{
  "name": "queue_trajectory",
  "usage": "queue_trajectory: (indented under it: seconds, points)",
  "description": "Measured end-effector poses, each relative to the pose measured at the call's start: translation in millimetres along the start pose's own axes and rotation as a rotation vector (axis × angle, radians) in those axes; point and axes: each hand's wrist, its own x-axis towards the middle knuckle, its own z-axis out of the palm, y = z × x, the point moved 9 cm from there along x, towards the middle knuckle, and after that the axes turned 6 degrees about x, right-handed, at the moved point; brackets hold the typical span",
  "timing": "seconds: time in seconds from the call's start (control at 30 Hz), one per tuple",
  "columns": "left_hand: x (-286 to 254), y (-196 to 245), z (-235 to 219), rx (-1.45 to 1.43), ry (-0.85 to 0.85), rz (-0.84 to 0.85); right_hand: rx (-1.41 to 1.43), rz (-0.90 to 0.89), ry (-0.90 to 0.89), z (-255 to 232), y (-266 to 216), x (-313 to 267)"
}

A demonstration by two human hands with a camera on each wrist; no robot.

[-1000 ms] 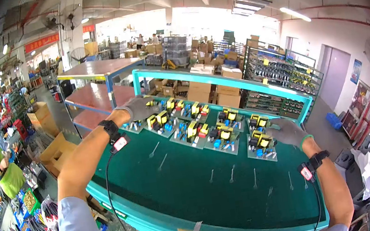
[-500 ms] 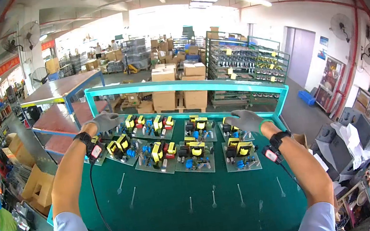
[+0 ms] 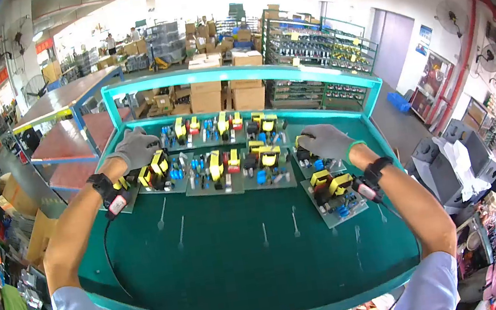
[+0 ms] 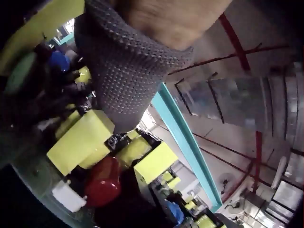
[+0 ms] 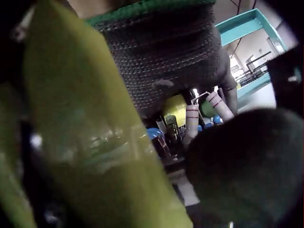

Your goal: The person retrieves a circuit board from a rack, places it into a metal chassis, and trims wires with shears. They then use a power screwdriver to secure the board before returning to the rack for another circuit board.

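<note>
Several circuit boards with yellow-wrapped transformers stand in two rows on a green work surface point(image 3: 248, 244). In the head view my grey-gloved left hand point(image 3: 137, 148) reaches over the boards at the left end, fingers bent downward beside a board point(image 3: 162, 174); its fingertips are hidden, and I cannot tell whether they grip one. My gloved right hand point(image 3: 325, 141) curls over the rear right circuit board point(image 3: 320, 162) and holds it. A second circuit board point(image 3: 334, 197) lies askew just in front. Close up, the right wrist view shows a yellow transformer point(image 5: 90, 118) and the right glove behind it.
A teal rail point(image 3: 236, 74) runs along the far side of the surface. Behind it stand cardboard boxes point(image 3: 248, 88) and a rack point(image 3: 321, 43). To the left is a shelf table point(image 3: 63, 101); black cabinets point(image 3: 457, 151) stand at the right.
The view has swung right and tilted down. The right-hand boards have slid toward me and turned askew, with my right hand following. My left hand's fingers have bent down among the left boards.
</note>
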Motion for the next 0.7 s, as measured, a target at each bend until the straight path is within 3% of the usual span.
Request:
queue_trajectory:
  seconds: [0.03,0.07,0.13,0.23,0.3,0.33,0.37,0.43,0.5,0.57,0.7]
  points:
    - [-13.2,5.8,-14.1,-0.085,-0.006,-0.091,0.031,0.035,-0.035,2.8,-6.2,-14.2]
    - [-25.4,12.2,-20.3,-0.105,-0.009,-0.111,-0.086,-0.142,0.024,4.7,-3.8,-20.3]
    - [-54.2,19.2,-25.1,-0.14,-0.018,-0.156,-0.091,-0.149,0.023,6.8,-4.2,-56.1]
    - [-91.4,26.3,-10.6,-0.162,-0.009,0.017,-0.08,-0.243,0.055,0.8,-10.0,-115.7]
    - [-150.6,56.3,-54.6,-0.224,-0.082,-0.161,-0.17,-0.295,0.247,-9.5,0.5,-161.0]
    - [-164.6,64.1,-63.0,-0.248,-0.119,-0.179,-0.181,-0.215,0.228,-13.3,5.3,-168.3]
    - [-173.4,70.6,-68.1,-0.263,-0.035,-0.113,-0.192,-0.132,0.21,-16.6,9.1,-174.2]
    - [-179.9,77.5,-71.6,-0.217,0.023,-0.037,-0.207,0.003,0.123,-19.8,15.1,-172.2]
    - [-177.2,75.3,-72.0,-0.235,-0.172,-0.043,-0.209,0.111,-0.012,-18.4,18.5,-164.4]
    - [-161.6,68.1,-83.3,-0.234,-0.297,-0.076,-0.322,0.0,0.015,-25.7,3.0,-157.1]
    - [-110.1,55.9,-110.7,-0.149,-0.473,-0.141,-0.467,-0.171,-0.033,-35.4,-71.8,-112.3]
